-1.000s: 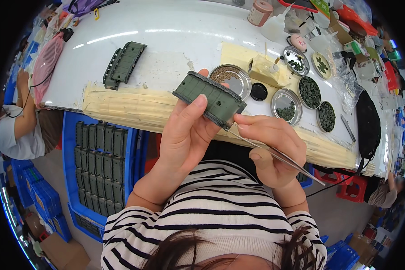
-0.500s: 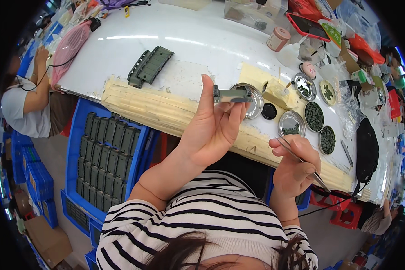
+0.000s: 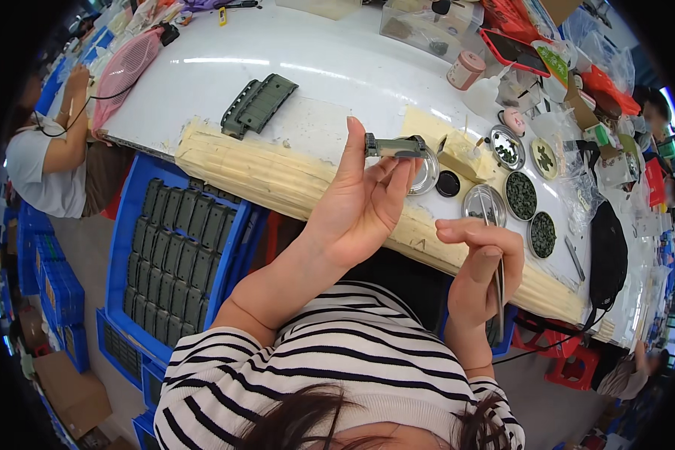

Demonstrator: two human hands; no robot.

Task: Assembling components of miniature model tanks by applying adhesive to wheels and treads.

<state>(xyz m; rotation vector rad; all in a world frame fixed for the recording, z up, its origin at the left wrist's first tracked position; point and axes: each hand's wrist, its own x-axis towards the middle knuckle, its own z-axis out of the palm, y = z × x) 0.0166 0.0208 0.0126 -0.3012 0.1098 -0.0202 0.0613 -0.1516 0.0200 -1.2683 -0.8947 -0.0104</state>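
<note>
Pinching a green part edge-on in left hand above the bench edge, long axis level, while gripping tweezers in right hand, lower right.

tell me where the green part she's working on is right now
In the head view, the green part is held up in the left hand, above the table edge, beside the round metal dish.

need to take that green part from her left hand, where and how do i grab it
Grip the free right end of the green part. It lies level and thin, edge-on, with the left hand pinching its left end and fingertips under its middle. Come in from the right, beyond the fingers, and pinch top and bottom faces; that end looks clear.
</note>
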